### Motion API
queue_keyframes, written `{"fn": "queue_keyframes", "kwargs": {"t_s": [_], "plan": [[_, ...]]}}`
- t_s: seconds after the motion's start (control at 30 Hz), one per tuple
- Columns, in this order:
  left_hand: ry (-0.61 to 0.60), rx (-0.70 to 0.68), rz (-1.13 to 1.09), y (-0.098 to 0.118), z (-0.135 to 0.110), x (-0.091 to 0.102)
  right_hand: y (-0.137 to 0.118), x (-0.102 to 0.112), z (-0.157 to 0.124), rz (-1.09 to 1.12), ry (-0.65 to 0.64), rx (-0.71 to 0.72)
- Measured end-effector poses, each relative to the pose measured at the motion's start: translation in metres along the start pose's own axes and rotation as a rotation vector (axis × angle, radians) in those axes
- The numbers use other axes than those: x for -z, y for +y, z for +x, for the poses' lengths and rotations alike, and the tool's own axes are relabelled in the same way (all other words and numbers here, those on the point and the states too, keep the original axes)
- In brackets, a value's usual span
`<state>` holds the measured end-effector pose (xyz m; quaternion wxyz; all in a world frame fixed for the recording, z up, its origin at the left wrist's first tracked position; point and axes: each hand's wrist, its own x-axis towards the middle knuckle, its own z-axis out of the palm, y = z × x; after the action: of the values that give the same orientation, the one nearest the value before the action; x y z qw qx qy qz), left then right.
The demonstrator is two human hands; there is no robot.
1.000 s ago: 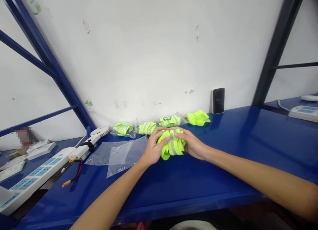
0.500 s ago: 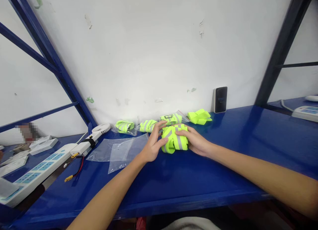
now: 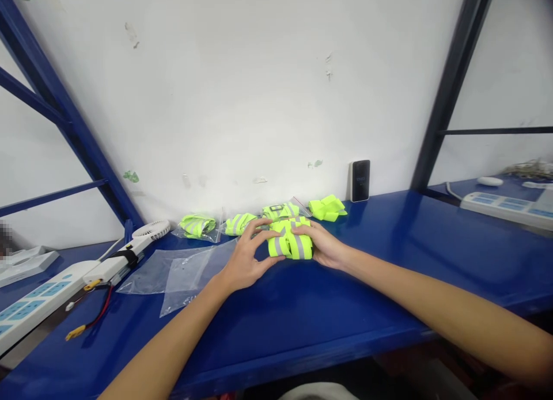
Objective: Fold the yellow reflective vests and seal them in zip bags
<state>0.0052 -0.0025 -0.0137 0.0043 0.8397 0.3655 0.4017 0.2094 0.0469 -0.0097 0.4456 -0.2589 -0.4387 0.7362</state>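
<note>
A folded bundle of neon-yellow reflective strap (image 3: 298,247) with silver stripes is held just over the blue table, between both hands. My right hand (image 3: 326,244) grips its right side, the thumb across the front and the other fingers hidden behind. On the left side my left hand (image 3: 247,261) has its fingers curved over the top edge and its thumb at the lower corner. Behind it lie similar yellow bundles: one in a clear bag (image 3: 197,225), a striped one (image 3: 237,223), one with a dark buckle (image 3: 280,210), and a loose plain yellow one (image 3: 327,208).
Flat clear plastic bags (image 3: 184,276) lie left of my left hand. Farther left are a small white fan (image 3: 152,229), a wire with yellow connectors (image 3: 103,308) and a power strip (image 3: 47,293). A dark-screened device (image 3: 360,181) leans against the wall.
My left fingers have shifted on the strap bundle, with the thumb now lower at its corner. The bundle looks flatter and more compact. The view has turned slightly right.
</note>
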Motion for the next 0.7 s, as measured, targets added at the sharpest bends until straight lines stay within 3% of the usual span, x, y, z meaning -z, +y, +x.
{"fn": "queue_keyframes", "kwargs": {"t_s": [0.3,0.47,0.57,0.7], "plan": [[0.071,0.290,-0.368,0.004,0.008,-0.010,0.008,0.005,0.002,-0.128,-0.115,0.025],[0.110,0.429,-0.565,0.003,0.011,-0.016,0.008,0.011,0.006,-0.448,-0.144,0.278],[0.111,0.427,-0.562,0.006,0.012,-0.018,0.007,0.014,0.006,-0.670,-0.152,0.432],[0.083,0.413,-0.578,0.003,0.009,-0.023,0.007,0.013,0.004,-0.844,-0.166,0.509]]}}
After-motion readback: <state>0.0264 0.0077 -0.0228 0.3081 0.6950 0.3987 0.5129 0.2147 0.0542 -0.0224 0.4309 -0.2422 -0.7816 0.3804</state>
